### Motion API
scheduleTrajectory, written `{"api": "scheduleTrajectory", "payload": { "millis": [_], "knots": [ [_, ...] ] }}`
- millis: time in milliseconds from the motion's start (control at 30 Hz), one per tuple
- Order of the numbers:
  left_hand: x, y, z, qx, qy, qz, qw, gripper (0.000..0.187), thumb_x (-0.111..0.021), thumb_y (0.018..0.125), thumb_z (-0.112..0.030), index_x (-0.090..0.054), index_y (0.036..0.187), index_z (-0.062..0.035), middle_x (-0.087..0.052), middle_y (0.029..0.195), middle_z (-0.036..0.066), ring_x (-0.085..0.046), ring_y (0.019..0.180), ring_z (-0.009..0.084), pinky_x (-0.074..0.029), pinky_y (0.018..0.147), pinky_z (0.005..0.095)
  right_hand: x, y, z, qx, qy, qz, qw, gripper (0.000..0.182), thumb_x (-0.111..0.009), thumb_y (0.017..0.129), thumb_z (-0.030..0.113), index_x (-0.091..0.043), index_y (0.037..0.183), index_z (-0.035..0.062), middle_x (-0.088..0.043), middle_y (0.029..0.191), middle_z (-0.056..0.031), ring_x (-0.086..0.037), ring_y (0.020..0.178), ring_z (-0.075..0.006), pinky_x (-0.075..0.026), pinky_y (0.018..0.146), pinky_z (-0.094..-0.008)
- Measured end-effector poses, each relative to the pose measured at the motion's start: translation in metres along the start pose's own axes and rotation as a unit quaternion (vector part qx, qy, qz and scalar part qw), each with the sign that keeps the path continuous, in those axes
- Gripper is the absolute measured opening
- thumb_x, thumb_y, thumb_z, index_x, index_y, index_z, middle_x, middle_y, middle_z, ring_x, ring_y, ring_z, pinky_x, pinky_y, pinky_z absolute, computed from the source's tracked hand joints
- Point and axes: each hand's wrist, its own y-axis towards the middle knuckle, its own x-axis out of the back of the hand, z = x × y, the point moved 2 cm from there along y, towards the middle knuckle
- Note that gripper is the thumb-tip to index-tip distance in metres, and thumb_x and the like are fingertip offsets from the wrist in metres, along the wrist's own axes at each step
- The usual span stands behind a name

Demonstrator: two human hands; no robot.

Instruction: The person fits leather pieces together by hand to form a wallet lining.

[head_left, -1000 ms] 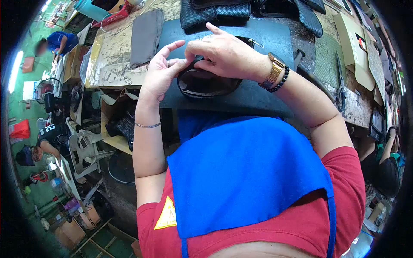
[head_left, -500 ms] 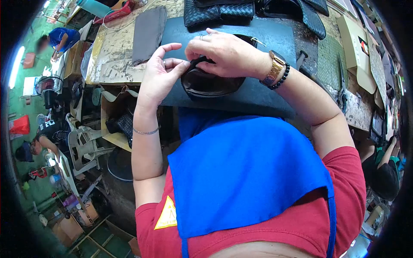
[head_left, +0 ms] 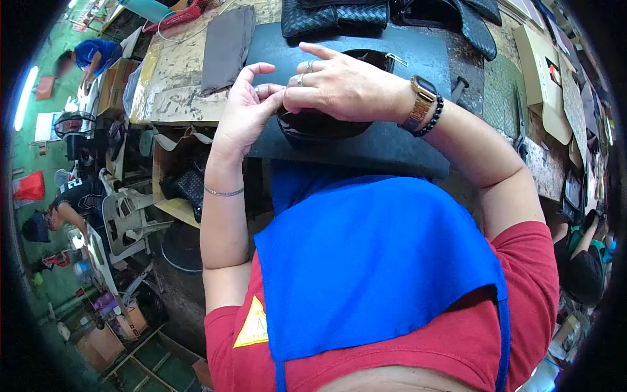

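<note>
A dark, glossy pouch (head_left: 330,130) lies with its opening up on a black work mat (head_left: 411,140). Its metal zipper pull (head_left: 396,60) sticks out at the far right end. My left hand (head_left: 251,108) pinches at the pouch's left end, thumb against the fingers of the other hand. Across the top of the pouch reaches my right hand (head_left: 333,85), its fingers curled down at the same left end and its index finger raised. The fingertips of both hands meet there, and the bit of edge between them is hidden.
Woven black leather pieces (head_left: 336,23) lie behind the mat. A folded dark cloth or leather sheet (head_left: 227,49) is on the left, a hammer-like tool (head_left: 460,86) and scissors (head_left: 519,124) on the right. Cardboard (head_left: 542,78) stands farther right. Other people sit at the left and right.
My right hand has turned and shifted down over the pouch's left rim, which it now covers. My left hand stays nearly in place, its thumb now touching the right fingers.
</note>
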Motion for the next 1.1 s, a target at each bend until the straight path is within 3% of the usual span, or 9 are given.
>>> {"api": "scheduleTrajectory", "payload": {
  "millis": [200, 300, 400, 700, 833, 867, 967, 1000, 1100],
  "knots": [
    [-0.001, -0.004, -0.006, 0.017, 0.054, -0.031, 0.998, 0.047, -0.069, 0.090, -0.003, -0.045, 0.130, 0.0002, -0.070, 0.092, 0.007, -0.065, 0.081, 0.0087, -0.051, 0.073, 0.0197, 0.004, 0.000, -0.006, -0.119, 0.114, 0.002, 0.986, 0.014, -0.062, 0.092, 0.014, -0.056, 0.104, 0.0155, -0.065, 0.089, -0.0017, -0.067, 0.089, -0.0208, -0.032, 0.113, -0.0581],
    [-0.001, -0.009, -0.006, 0.002, 0.096, -0.045, 0.994, 0.047, -0.069, 0.089, -0.003, -0.046, 0.130, 0.0002, -0.070, 0.090, 0.007, -0.064, 0.081, 0.0079, -0.051, 0.073, 0.0199, 0.006, 0.001, -0.004, -0.121, 0.130, -0.014, 0.984, 0.012, -0.063, 0.092, 0.014, -0.056, 0.103, 0.0158, -0.065, 0.088, -0.0017, -0.067, 0.086, -0.0200, -0.031, 0.114, -0.0582],
    [-0.002, -0.010, -0.008, 0.000, 0.084, -0.048, 0.995, 0.047, -0.069, 0.089, -0.002, -0.046, 0.131, 0.0000, -0.070, 0.089, 0.007, -0.064, 0.081, 0.0077, -0.051, 0.073, 0.0201, 0.000, 0.001, -0.006, -0.072, 0.089, -0.039, 0.993, 0.013, -0.064, 0.092, 0.015, -0.057, 0.102, 0.0157, -0.064, 0.086, -0.0021, -0.067, 0.086, -0.0208, -0.030, 0.114, -0.0586],
    [-0.001, -0.008, -0.001, -0.004, 0.017, -0.036, 0.999, 0.042, -0.067, 0.091, -0.003, -0.045, 0.127, -0.0001, -0.070, 0.091, 0.007, -0.065, 0.082, 0.0085, -0.052, 0.074, 0.0215, 0.001, 0.004, -0.002, 0.056, -0.040, 0.008, 0.998, 0.011, -0.053, 0.098, 0.017, -0.059, 0.107, 0.0158, -0.064, 0.089, -0.0046, -0.064, 0.098, -0.0216, -0.032, 0.115, -0.0512],
    [0.001, -0.007, 0.003, -0.023, 0.027, -0.068, 0.997, 0.039, -0.066, 0.093, -0.005, -0.046, 0.126, 0.0002, -0.070, 0.092, 0.007, -0.064, 0.083, 0.0089, -0.051, 0.075, 0.0212, 0.008, -0.001, -0.007, -0.050, 0.070, 0.014, 0.996, 0.014, -0.057, 0.095, 0.018, -0.059, 0.109, 0.0128, -0.065, 0.098, -0.0076, -0.062, 0.097, -0.0263, -0.039, 0.108, -0.0470],
    [0.002, -0.008, 0.005, -0.024, 0.033, -0.080, 0.996, 0.038, -0.066, 0.093, -0.005, -0.047, 0.125, 0.0004, -0.070, 0.092, 0.007, -0.064, 0.084, 0.0091, -0.051, 0.076, 0.0211, 0.012, -0.003, -0.007, -0.068, 0.124, -0.023, 0.990, 0.018, -0.063, 0.093, 0.023, -0.059, 0.106, 0.0114, -0.065, 0.097, -0.0084, -0.062, 0.094, -0.0287, -0.044, 0.099, -0.0454],
    [-0.004, -0.015, 0.002, -0.025, 0.073, -0.075, 0.994, 0.034, -0.066, 0.094, -0.008, -0.051, 0.122, 0.0010, -0.069, 0.090, 0.006, -0.063, 0.084, 0.0092, -0.050, 0.077, 0.0213, 0.023, -0.009, 0.002, -0.128, 0.108, 0.015, 0.986, 0.025, -0.067, 0.089, 0.030, -0.059, 0.103, 0.0106, -0.066, 0.094, -0.0093, -0.064, 0.095, -0.0280, -0.045, 0.091, -0.0467],
    [-0.004, -0.019, 0.003, -0.033, 0.101, -0.088, 0.990, 0.040, -0.073, 0.090, -0.017, -0.055, 0.120, 0.0021, -0.068, 0.093, 0.008, -0.064, 0.084, 0.0112, -0.051, 0.079, 0.0233, 0.021, -0.011, 0.004, -0.103, 0.085, -0.018, 0.991, 0.025, -0.069, 0.088, 0.032, -0.060, 0.101, 0.0120, -0.066, 0.094, -0.0076, -0.065, 0.096, -0.0270, -0.044, 0.096, -0.0485],
    [-0.021, -0.040, -0.008, -0.073, 0.171, -0.081, 0.979, 0.052, -0.081, 0.082, -0.023, -0.057, 0.121, 0.0025, -0.067, 0.097, 0.010, -0.064, 0.085, 0.0137, -0.051, 0.083, 0.0255, 0.012, -0.016, 0.002, -0.112, 0.013, -0.014, 0.994, 0.023, -0.069, 0.088, 0.031, -0.061, 0.102, 0.0142, -0.067, 0.095, -0.0053, -0.065, 0.098, -0.0253, -0.040, 0.103, -0.0538]
  ]
}}
